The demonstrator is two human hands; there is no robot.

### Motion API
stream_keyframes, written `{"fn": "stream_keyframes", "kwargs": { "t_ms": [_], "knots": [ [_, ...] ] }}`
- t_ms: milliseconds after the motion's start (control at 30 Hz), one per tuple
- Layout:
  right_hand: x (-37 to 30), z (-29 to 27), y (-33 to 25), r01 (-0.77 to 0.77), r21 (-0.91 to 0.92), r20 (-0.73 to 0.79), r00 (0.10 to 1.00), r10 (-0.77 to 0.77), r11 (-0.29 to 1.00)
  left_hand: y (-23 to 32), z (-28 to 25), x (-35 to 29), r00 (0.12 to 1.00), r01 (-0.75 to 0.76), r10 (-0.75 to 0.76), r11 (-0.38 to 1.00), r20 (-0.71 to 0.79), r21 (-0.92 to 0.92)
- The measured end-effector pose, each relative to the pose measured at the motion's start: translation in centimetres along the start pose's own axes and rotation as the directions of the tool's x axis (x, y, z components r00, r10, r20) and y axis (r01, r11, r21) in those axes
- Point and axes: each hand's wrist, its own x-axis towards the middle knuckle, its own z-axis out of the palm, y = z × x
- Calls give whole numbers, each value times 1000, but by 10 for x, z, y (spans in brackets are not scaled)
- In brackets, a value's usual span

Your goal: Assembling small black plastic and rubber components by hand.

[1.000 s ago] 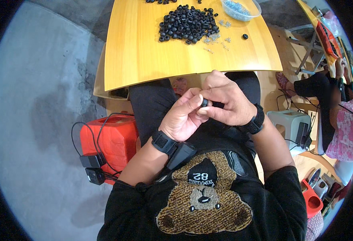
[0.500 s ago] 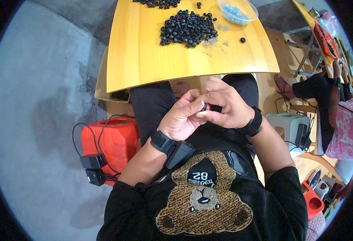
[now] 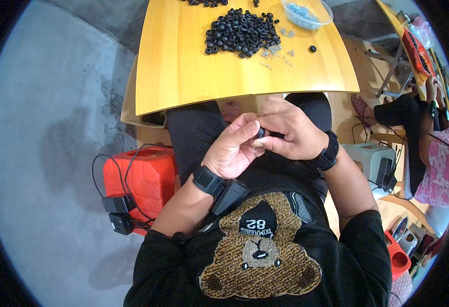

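Note:
Above my lap, just off the near edge of the table, my two hands meet around a small round black piece [image 3: 260, 132]. My left hand [image 3: 233, 147], palm up, pinches it between thumb and fingers. From the other side my right hand [image 3: 293, 132] grips the same piece, thumb and bent fingers closed on it. My fingers cover most of it, so its full shape stays hidden. A heap of similar black pieces [image 3: 242, 33], some ring-like with holes, lies on the yellow table [image 3: 193, 77]. Tiny silvery bits [image 3: 272, 50] are scattered beside that heap.
A clear plastic bowl [image 3: 308, 18] of pale bluish bits stands at the table's far right, with one loose black piece [image 3: 313, 48] nearer. Red plastic stool [image 3: 142, 176] with cables is at my left, grey stool [image 3: 365, 161] at my right. Another person [image 3: 431, 169] sits far right.
Both hands stay together on the black piece, with small finger shifts. My right hand has moved slightly rightward. The table appears slightly higher in the picture.

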Motion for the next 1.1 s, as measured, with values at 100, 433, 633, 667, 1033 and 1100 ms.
{"fn": "stream_keyframes", "kwargs": {
  "t_ms": [100, 433, 633, 667, 1033, 1100],
  "knots": [
    [3, -3, -3, 18, -23, 17, 1000, -17, 1000, -1, 5, -2, 990, -10, 1, 998, -141, -65],
    [2, 0, -5, -26, 167, 29, 999, 21, 986, 0, 4, -1, 1000, 25, -25, 999, 5, -22],
    [-1, 3, -5, -143, -23, 22, 989, 143, 990, -2, 4, -3, 992, -7, -10, 991, -126, -133],
    [-2, 5, -4, -141, -13, 15, 990, 141, 990, -2, 3, -4, 992, -3, -12, 994, -128, -114],
    [5, 11, -2, -65, 46, 25, 998, 64, 997, 7, 7, -12, 986, -9, -1, 998, -170, -57],
    [8, 14, -1, -145, -4, -28, 989, 144, 989, 14, 6, -16, 961, -65, 43, 995, -275, -72]
  ]
}}
